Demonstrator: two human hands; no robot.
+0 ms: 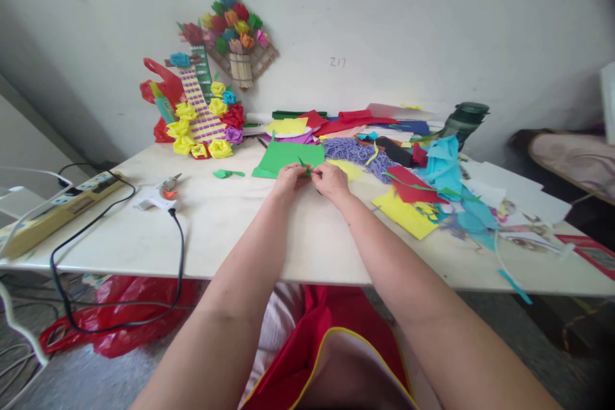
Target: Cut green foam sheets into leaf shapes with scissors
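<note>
Both my hands meet over the near edge of a green paper sheet (283,155) at the middle of the table. My left hand (290,177) is closed, its fingers pinching a small green paper piece (305,168) with a pointed tip sticking up. Close against it, my right hand (330,179) pinches the same green piece from the right side. Fingers hide most of the piece, so its full shape does not show. To the left, a small cut green paper shape (223,173) with a thin tail lies on the white tabletop.
A glue gun (161,195) with a black cord lies left, near a power strip (62,210). Paper flowers and a woven stand (204,109) rise behind. Purple yarn (358,155), yellow paper (408,214), blue scraps (442,163) and a dark bottle (465,120) occupy the right.
</note>
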